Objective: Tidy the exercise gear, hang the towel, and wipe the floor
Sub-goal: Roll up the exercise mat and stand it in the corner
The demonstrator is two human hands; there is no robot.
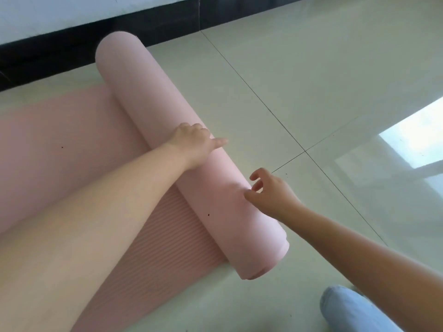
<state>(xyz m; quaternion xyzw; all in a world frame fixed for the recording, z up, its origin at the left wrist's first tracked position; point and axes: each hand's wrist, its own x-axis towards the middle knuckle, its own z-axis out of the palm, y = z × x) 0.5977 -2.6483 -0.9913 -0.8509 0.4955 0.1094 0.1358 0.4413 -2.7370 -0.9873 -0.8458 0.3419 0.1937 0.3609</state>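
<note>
A pink exercise mat lies on the tiled floor, partly rolled into a thick roll (153, 109) that runs from the far left to the near right. Its flat unrolled part (60, 140) spreads to the left, ribbed on the near strip. My left hand (194, 142) rests palm down on top of the roll near its middle, fingers over the far side. My right hand (271, 190) hovers at the roll's near right side with curled, spread fingers; its thumb touches the roll. No towel is in view.
Glossy pale floor tiles (311, 80) extend to the right, with a bright window reflection (412, 137). A black baseboard (72, 49) under a white wall runs along the far edge. My knee in light blue denim (347, 310) is at the bottom right.
</note>
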